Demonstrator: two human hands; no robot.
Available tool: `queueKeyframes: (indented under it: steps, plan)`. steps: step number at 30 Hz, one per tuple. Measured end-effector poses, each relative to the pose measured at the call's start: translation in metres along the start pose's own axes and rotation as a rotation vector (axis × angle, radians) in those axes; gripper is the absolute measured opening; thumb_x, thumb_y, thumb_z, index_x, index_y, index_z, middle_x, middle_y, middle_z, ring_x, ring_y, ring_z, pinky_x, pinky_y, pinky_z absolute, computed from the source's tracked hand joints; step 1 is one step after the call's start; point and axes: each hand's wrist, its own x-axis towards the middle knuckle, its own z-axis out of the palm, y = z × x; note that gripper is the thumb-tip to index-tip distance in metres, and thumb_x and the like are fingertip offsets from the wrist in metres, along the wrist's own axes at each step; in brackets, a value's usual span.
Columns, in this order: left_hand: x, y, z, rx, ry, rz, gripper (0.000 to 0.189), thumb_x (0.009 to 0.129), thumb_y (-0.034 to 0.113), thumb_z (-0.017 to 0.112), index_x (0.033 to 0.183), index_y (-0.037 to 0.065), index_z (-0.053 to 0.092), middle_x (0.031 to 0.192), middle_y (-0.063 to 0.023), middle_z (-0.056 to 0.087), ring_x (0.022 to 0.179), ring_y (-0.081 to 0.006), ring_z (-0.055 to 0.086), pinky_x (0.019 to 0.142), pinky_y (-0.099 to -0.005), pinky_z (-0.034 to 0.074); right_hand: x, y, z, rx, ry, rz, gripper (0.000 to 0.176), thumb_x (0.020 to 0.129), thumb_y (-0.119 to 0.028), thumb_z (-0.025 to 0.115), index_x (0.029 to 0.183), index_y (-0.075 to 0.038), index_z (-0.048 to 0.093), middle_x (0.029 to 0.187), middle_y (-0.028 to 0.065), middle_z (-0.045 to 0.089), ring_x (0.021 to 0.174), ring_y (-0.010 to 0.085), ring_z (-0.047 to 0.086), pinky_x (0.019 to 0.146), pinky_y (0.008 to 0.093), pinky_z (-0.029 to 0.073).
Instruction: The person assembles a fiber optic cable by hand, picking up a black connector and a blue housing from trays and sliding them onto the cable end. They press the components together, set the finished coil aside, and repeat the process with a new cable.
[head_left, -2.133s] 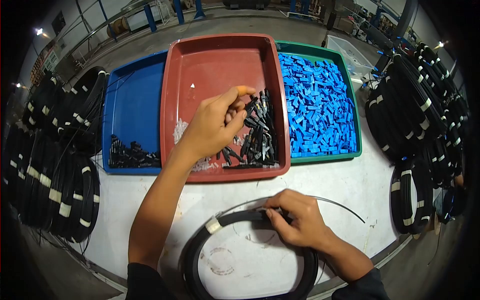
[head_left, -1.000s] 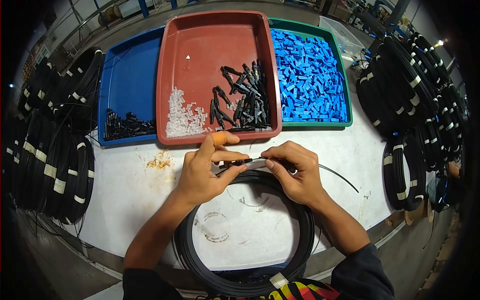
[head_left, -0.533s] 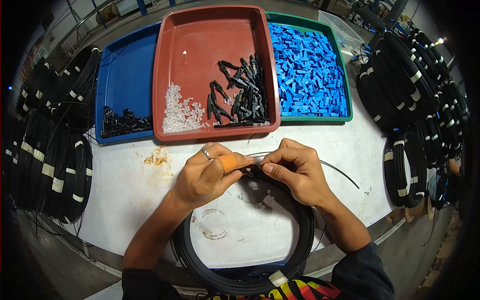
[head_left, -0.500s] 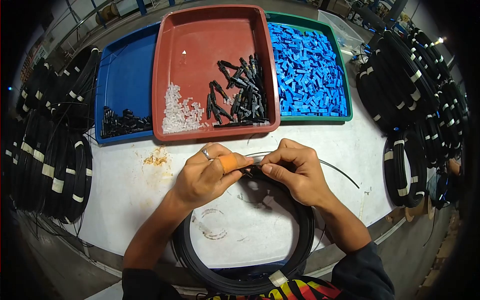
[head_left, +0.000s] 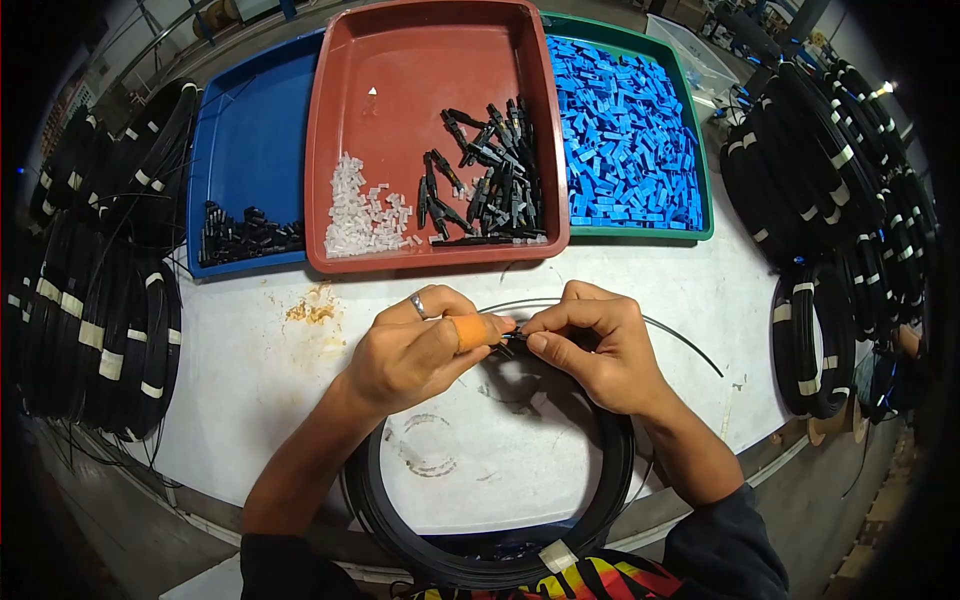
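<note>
My left hand [head_left: 420,350], with a ring and an orange wrap on one finger, is closed in a pinch on a small black connector [head_left: 505,350]. Fingertips of my right hand [head_left: 597,350] pinch the other end of that piece, and the two hands almost meet. The fingers cover most of the connector. Below them a coil of black cable [head_left: 365,490] rests at the table's front edge, bound with a pale tape band [head_left: 557,556]. A loose cable end [head_left: 688,340] curves out behind my right hand.
A red tray [head_left: 400,262] holds clear plastic pieces [head_left: 360,225] and black connectors [head_left: 495,190]. Beside it stand a blue tray [head_left: 250,110] with black parts and a green tray [head_left: 708,215] of blue clips [head_left: 630,140]. Taped cable coils [head_left: 90,330] flank the white table [head_left: 260,400].
The view has shifted slightly, so the trays sit a little higher. My fingers have turned a little around the connector, and more of it shows between them.
</note>
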Motion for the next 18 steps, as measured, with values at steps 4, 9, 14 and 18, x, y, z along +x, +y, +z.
queueKeyframes:
  steps: [4,9,14,18]
  plan:
    - [0.004,0.003,-0.001,0.068,-0.001,0.061,0.04,0.069,-0.008,0.087,0.094,0.001,0.056,0.097,-0.0158,0.078,0.077,-0.0223,0.071,0.062,-0.0297,0.062,0.001,-0.003,0.001,-0.062,-0.002,-0.037,0.015,0.087,-0.007,0.074,0.1,-0.001,0.08,0.071,0.0071,0.056,0.065,0.0161,0.052,0.059,0.0322,0.039]
    - [0.003,0.003,-0.001,0.041,-0.028,0.01,0.036,0.071,-0.009,0.086,0.095,0.001,0.06,0.095,-0.0148,0.077,0.077,-0.0219,0.072,0.065,-0.0297,0.063,0.001,0.001,0.003,-0.117,0.007,-0.095,0.015,0.087,-0.006,0.073,0.1,-0.001,0.08,0.069,0.0081,0.053,0.065,0.0179,0.049,0.059,0.0338,0.037]
    - [0.012,0.014,-0.011,-0.19,-0.098,-0.374,0.039,0.076,0.005,0.088,0.107,-0.004,0.067,0.102,-0.0165,0.076,0.089,-0.025,0.077,0.08,-0.0312,0.061,-0.001,0.003,0.005,-0.191,0.108,-0.165,0.015,0.085,-0.004,0.072,0.098,0.0,0.078,0.069,0.0083,0.051,0.063,0.0192,0.049,0.057,0.0342,0.037]
    - [0.009,0.012,-0.006,-0.315,-0.015,-0.5,0.034,0.08,0.005,0.087,0.107,-0.005,0.068,0.101,-0.0146,0.077,0.094,-0.0209,0.078,0.085,-0.0289,0.062,-0.003,0.002,0.007,-0.269,0.151,-0.27,0.016,0.083,-0.001,0.072,0.098,0.0,0.077,0.071,0.0083,0.05,0.061,0.02,0.049,0.055,0.0345,0.038]
